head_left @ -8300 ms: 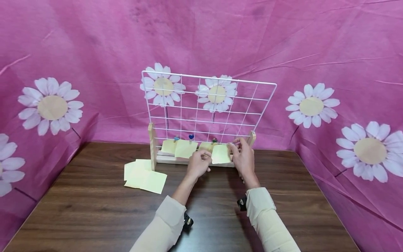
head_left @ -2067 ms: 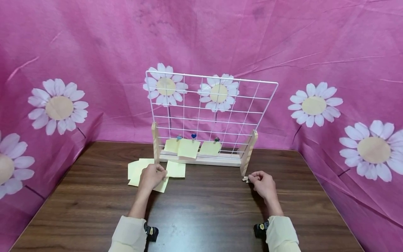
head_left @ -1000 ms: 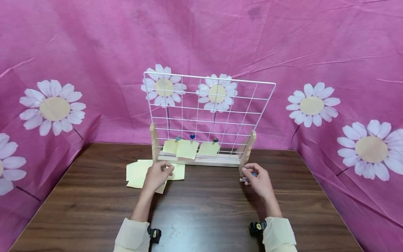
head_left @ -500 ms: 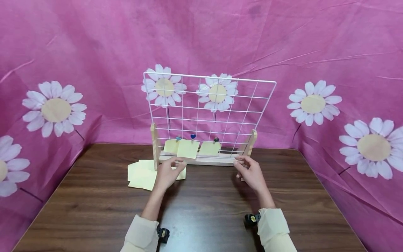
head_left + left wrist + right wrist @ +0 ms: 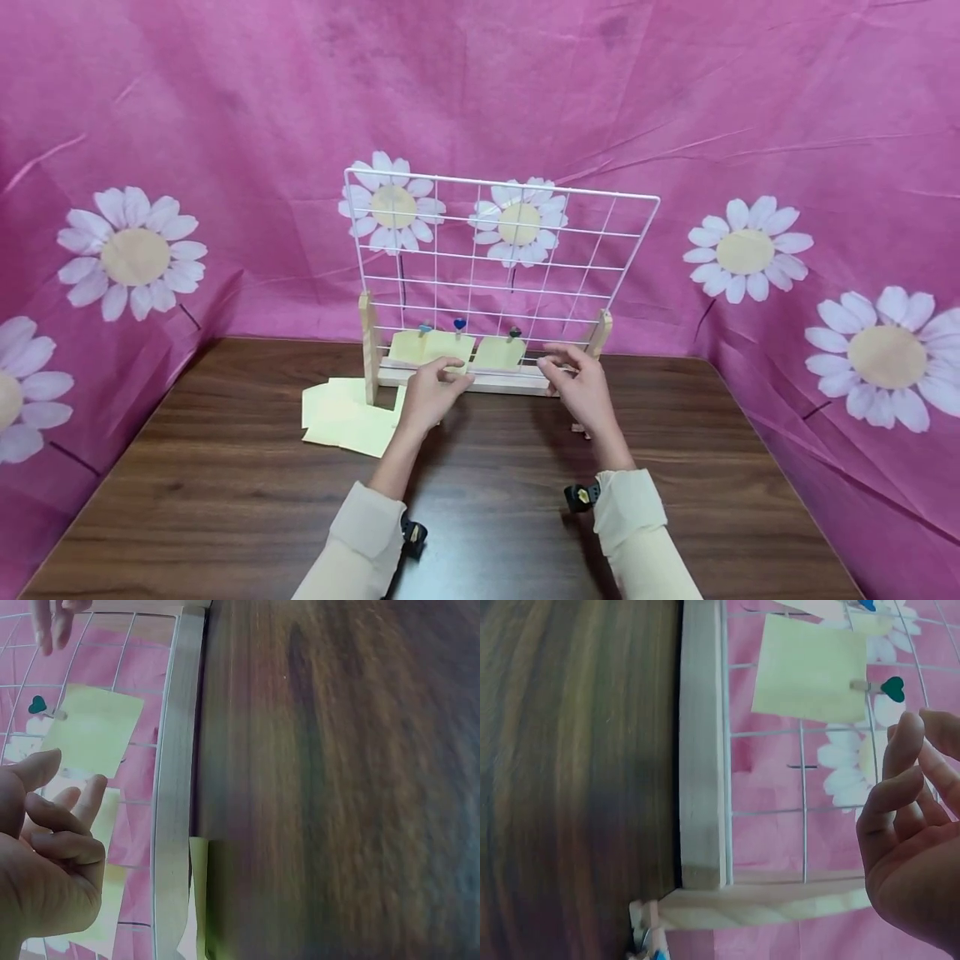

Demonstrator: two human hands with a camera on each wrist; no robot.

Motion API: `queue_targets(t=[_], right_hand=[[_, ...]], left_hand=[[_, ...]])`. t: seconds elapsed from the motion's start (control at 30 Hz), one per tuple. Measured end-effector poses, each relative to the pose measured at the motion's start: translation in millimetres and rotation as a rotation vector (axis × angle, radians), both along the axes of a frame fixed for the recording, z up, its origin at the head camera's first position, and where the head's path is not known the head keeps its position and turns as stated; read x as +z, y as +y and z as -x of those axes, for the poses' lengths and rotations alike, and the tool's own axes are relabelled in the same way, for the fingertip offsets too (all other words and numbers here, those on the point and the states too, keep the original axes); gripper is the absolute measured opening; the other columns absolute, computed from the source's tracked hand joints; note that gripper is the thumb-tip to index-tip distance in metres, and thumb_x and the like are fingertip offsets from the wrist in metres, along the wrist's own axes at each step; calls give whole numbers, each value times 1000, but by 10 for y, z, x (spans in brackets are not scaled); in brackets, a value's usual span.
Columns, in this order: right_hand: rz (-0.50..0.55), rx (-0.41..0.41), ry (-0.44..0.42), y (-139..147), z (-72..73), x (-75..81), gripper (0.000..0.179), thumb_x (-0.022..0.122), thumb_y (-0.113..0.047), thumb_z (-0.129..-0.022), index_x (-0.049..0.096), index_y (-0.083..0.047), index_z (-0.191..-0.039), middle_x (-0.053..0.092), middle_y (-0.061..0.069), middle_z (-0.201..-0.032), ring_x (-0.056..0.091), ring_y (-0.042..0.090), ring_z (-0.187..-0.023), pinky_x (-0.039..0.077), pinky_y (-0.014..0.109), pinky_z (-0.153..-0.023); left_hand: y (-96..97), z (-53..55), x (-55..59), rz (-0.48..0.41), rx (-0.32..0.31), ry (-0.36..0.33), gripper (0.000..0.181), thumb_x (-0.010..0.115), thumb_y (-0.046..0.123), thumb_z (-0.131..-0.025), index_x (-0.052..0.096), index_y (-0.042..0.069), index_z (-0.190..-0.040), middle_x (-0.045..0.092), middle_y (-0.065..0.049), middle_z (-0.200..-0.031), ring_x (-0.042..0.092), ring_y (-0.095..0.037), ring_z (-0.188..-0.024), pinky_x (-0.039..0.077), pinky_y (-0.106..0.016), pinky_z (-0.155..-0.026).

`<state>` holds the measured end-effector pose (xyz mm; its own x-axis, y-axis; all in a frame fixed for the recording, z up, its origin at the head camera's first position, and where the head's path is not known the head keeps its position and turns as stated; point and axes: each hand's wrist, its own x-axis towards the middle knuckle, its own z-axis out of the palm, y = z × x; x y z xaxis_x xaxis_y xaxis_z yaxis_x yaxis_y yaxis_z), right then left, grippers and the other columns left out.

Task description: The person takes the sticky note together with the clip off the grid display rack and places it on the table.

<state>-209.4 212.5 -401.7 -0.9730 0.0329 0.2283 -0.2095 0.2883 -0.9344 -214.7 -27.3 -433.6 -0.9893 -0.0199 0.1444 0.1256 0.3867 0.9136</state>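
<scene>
My left hand (image 5: 429, 396) is raised before the rack's lower bars, fingers loosely spread, overlapping the middle yellow sticky note (image 5: 442, 346). In the left wrist view its thumb and fingers stand apart with nothing between them. My right hand (image 5: 581, 385) hovers at the rack's right part, thumb and forefinger apart and nothing visible between them. Between the hands, another yellow sticky note (image 5: 810, 671) hangs from a small wooden clothespin with a green heart (image 5: 892, 689). Clothespins with a blue heart (image 5: 460, 324) and a light blue top (image 5: 425, 328) hold the notes further left.
The white wire grid (image 5: 501, 181) stands upright in a wooden base (image 5: 487, 382). Loose yellow sticky notes (image 5: 337, 417) lie by its left foot. A few loose clothespins (image 5: 651, 930) lie by the right foot. A pink flowered cloth (image 5: 480, 83) hangs behind the brown table (image 5: 225, 500).
The rightmost note from 8.3 seconds ago has left the grid; another note lies by the left pile. Both hands have since moved up and inward, from the loose notes and clothespins toward the green-heart clothespin.
</scene>
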Motion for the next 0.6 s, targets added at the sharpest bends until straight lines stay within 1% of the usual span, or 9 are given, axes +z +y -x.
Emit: queue_targets(t=[0.07,0.2,0.33,0.43,0.6], right_hand=[[-3,-6,11,-33,30,7,27,70,-5,-95,68,3,-120,71,24,-102,63,30,-55,48,23,-52],[-6,5,30,-99,79,21,27,70,-3,-94,68,5,-119,71,24,-99,63,29,-54,48,22,-53],[-27,18,47,-147,121,32,27,72,-5,-94,68,5,-118,71,24,-97,61,25,-52,48,23,-52],[-42,22,61,-169,152,30,28,71,-5,-94,68,6,-120,72,25,-97,60,18,-50,47,22,-51],[-21,23,63,-207,189,48,31,70,-3,-94,66,7,-123,72,27,-98,57,12,-49,45,20,-51]], left_hand=[[25,18,5,1,3,-9,30,78,22,-88,75,7,-114,76,-13,-96,73,-27,-90,56,-45,-82],[55,43,8,-2,2,-24,31,77,23,-88,74,7,-115,76,-12,-97,73,-28,-92,56,-47,-85],[74,61,12,-13,6,-43,31,77,21,-88,74,8,-116,76,-11,-99,73,-27,-94,56,-47,-86],[81,74,16,-19,11,-55,31,77,22,-88,74,9,-116,76,-10,-101,73,-27,-95,55,-46,-88],[85,94,3,-13,6,-41,31,76,21,-87,74,7,-115,75,-10,-104,73,-26,-95,56,-44,-86]])
